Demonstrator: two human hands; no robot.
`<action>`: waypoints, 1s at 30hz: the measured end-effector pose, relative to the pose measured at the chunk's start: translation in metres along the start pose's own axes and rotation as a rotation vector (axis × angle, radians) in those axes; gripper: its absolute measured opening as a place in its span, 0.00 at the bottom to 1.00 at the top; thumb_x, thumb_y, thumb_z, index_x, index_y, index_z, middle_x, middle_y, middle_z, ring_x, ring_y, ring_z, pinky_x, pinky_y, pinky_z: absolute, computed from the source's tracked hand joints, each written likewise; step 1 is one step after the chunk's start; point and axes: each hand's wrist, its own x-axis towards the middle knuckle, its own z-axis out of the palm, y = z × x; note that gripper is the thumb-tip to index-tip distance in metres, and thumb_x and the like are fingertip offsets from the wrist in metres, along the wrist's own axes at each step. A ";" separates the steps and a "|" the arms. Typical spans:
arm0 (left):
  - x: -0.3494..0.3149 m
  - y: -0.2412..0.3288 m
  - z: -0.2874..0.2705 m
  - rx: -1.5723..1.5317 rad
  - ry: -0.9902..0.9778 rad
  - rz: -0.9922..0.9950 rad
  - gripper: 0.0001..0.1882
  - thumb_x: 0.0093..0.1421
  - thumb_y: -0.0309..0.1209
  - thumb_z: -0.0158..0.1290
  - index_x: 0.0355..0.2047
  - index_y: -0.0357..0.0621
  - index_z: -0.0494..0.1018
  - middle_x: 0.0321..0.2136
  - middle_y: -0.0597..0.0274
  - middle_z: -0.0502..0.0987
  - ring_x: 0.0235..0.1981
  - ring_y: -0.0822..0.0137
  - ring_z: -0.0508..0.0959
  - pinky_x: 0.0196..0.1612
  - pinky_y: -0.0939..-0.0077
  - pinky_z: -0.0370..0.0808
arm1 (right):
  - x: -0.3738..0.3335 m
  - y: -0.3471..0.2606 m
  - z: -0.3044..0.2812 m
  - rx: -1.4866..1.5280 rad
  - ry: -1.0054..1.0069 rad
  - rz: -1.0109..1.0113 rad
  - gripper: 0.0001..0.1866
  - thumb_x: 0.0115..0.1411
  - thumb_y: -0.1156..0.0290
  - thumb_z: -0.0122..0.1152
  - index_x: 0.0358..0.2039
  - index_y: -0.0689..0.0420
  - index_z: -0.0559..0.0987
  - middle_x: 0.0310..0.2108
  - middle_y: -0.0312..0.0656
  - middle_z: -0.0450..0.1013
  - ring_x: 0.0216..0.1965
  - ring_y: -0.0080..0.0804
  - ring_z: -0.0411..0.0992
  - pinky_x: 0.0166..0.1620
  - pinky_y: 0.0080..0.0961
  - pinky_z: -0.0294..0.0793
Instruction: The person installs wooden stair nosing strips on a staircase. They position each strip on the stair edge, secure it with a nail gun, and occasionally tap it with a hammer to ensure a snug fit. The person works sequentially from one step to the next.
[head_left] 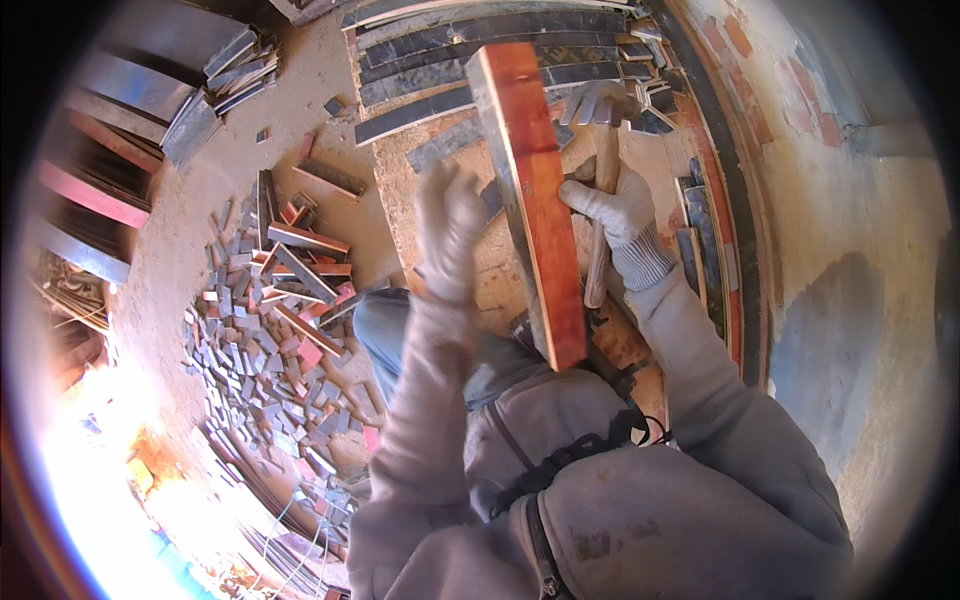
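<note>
Here, right hand (622, 205) grips wooden-handled hammer (603, 170).

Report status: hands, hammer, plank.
Right hand gripping the hammer, head up. Left hand blurred beside the red plank, contact unclear. Plank runs between both hands. Offcut pile lies left.

A long, flat wooden plank with a glossy orange-red face and a pale raw edge (535, 200) stands tilted on edge, running from the upper middle down toward the person's lap. Just right of it, a hammer with a pale wooden handle and grey metal head (603, 170) is held upright, head uppermost, its handle close beside the plank.
</note>
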 end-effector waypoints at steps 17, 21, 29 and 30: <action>0.085 0.078 -0.005 0.095 0.259 0.344 0.33 0.39 0.30 0.78 0.44 0.40 0.72 0.35 0.59 0.79 0.33 0.69 0.80 0.39 0.72 0.82 | -0.037 -0.015 0.013 -0.585 0.004 -0.240 0.20 0.61 0.60 0.72 0.44 0.60 0.76 0.26 0.39 0.76 0.29 0.26 0.78 0.35 0.29 0.79; 0.080 0.075 -0.013 0.077 0.206 0.449 0.31 0.39 0.31 0.79 0.42 0.41 0.74 0.34 0.61 0.80 0.33 0.71 0.79 0.37 0.73 0.80 | -0.039 -0.005 0.023 -0.631 -0.129 -0.344 0.21 0.64 0.57 0.69 0.45 0.61 0.76 0.24 0.37 0.74 0.28 0.21 0.74 0.34 0.25 0.76; 0.078 0.077 -0.012 0.024 0.107 0.443 0.27 0.38 0.32 0.80 0.34 0.44 0.74 0.29 0.67 0.80 0.28 0.76 0.78 0.34 0.76 0.79 | -0.025 -0.027 0.034 -1.020 -0.222 -0.352 0.21 0.61 0.57 0.70 0.39 0.63 0.75 0.26 0.50 0.78 0.28 0.49 0.80 0.32 0.35 0.78; 0.078 0.078 -0.012 0.056 0.120 0.436 0.27 0.38 0.32 0.80 0.34 0.44 0.74 0.29 0.67 0.80 0.28 0.76 0.78 0.34 0.77 0.79 | -0.024 -0.030 0.033 -1.001 -0.225 -0.239 0.23 0.60 0.54 0.70 0.39 0.62 0.74 0.26 0.54 0.78 0.30 0.55 0.80 0.32 0.38 0.78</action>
